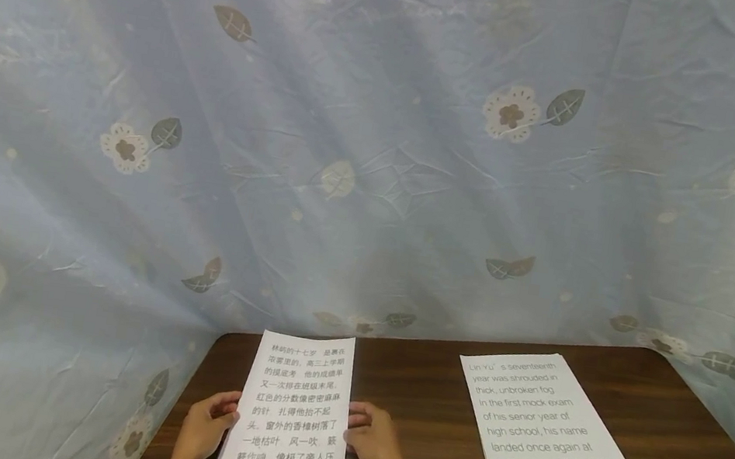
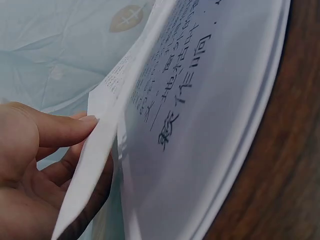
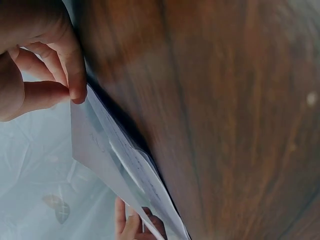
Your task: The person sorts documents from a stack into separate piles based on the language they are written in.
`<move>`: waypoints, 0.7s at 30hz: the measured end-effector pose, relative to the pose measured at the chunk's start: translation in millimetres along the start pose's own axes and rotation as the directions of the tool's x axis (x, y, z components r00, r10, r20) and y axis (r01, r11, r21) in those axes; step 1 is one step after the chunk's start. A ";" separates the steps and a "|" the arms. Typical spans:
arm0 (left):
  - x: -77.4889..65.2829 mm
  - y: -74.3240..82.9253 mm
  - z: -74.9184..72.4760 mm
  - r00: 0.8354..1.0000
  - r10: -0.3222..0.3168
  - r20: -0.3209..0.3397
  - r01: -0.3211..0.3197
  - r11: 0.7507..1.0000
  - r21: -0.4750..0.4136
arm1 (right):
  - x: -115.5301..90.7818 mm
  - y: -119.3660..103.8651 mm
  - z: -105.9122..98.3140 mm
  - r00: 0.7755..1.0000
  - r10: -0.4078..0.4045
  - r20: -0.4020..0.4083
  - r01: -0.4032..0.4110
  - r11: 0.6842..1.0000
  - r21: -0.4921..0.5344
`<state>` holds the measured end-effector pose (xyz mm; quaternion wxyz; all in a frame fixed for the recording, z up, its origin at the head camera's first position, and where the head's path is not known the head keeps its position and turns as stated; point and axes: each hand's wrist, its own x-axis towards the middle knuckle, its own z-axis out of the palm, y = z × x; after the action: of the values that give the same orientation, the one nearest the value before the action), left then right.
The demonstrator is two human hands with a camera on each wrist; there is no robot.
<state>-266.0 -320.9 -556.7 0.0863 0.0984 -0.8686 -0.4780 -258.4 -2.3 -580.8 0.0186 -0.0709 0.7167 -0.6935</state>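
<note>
A stack of white sheets printed with large Chinese characters [image 1: 298,420] lies on the left part of the table. Its left edge is between the thumb and fingers of my left hand [image 1: 203,428]; in the left wrist view that hand [image 2: 45,155] pinches a lifted sheet [image 2: 95,155], with more printed paper [image 2: 200,145] beneath. On the opposite side, my right hand [image 1: 377,444] pinches the right edge. The right wrist view shows thumb and fingertips of that hand [image 3: 45,60] meeting at a corner of the raised sheet [image 3: 92,145], apart from the pages below.
A second stack of white sheets, printed in English [image 1: 555,452], lies to the right on the dark brown wooden table [image 1: 418,393]. Pale blue cloth with leaf and flower prints [image 1: 379,145] hangs behind the table and along its sides.
</note>
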 end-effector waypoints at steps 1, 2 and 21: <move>0.2 -1.0 -0.8 1.000 -0.002 0.001 0.002 1.000 -0.002 | 0.0 0.1 1.1 1.000 -0.002 -0.001 0.002 1.000 -0.003; 0.1 -1.8 -1.5 1.000 -0.003 0.002 0.003 1.000 -0.003 | 0.0 0.4 2.2 1.000 -0.004 0.000 0.004 1.000 -0.008; -0.3 -0.8 1.1 1.000 -0.011 -0.022 0.013 0.998 0.058 | -1.0 -3.3 0.2 0.998 -0.028 -0.063 0.020 0.992 -0.128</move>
<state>-265.9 -320.3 -558.0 0.0898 0.1112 -0.8806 -0.4518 -257.2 -2.5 -577.6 -0.0175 -0.0582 0.7587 -0.6486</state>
